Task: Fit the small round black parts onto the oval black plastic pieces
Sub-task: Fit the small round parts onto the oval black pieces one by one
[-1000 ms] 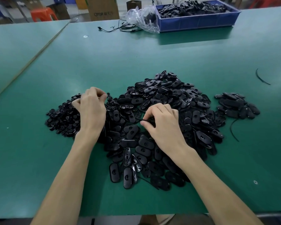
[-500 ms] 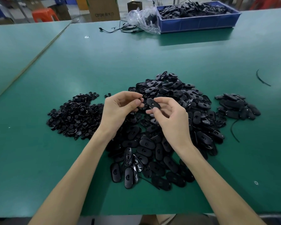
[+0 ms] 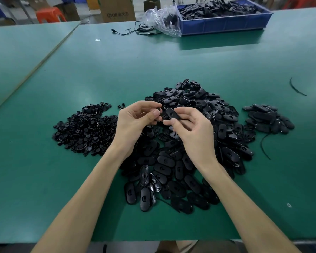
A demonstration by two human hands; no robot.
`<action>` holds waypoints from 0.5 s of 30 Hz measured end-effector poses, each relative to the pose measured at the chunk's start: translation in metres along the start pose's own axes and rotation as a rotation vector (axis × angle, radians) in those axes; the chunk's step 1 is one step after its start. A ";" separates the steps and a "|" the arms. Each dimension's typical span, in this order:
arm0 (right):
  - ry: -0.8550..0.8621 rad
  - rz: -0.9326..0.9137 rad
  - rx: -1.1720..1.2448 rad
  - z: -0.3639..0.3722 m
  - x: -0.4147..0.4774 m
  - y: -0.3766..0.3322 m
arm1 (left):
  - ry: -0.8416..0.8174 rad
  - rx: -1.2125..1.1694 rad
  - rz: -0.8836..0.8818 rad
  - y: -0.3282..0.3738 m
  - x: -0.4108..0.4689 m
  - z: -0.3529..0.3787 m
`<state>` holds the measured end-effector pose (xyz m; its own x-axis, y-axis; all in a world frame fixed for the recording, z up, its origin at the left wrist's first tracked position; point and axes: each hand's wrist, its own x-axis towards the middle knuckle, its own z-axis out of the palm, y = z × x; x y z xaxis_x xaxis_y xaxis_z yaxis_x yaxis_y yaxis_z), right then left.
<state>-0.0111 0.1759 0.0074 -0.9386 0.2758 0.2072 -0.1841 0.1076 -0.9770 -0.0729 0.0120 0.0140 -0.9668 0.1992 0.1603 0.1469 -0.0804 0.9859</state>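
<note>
Black oval pieces (image 3: 190,143), green table (image 3: 117,70), blue bin (image 3: 224,25).

Bare counter (image 3: 153,66) lies open beyond the oval-piece heap (image 3: 199,143); the round-part pile (image 3: 86,128) and smaller stack (image 3: 268,119) flank it.

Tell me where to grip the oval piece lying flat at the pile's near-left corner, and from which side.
Pinch the oval piece across its narrow width, on the long edges, probably from above and the left. It lies flat, long axis pointing away; bare table borders its left edge, while a neighbouring piece crowds its right.
</note>
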 end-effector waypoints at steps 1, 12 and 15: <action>0.001 -0.002 -0.001 0.000 0.000 0.000 | -0.001 -0.008 0.001 0.000 0.000 0.000; 0.022 -0.024 -0.011 0.001 -0.001 0.002 | -0.022 -0.049 -0.007 0.002 -0.002 0.001; 0.032 -0.027 -0.030 0.001 -0.001 0.001 | -0.022 -0.033 -0.008 0.003 -0.002 0.003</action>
<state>-0.0105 0.1749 0.0059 -0.9235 0.3027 0.2358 -0.2004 0.1437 -0.9691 -0.0699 0.0138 0.0163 -0.9629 0.2215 0.1539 0.1319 -0.1113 0.9850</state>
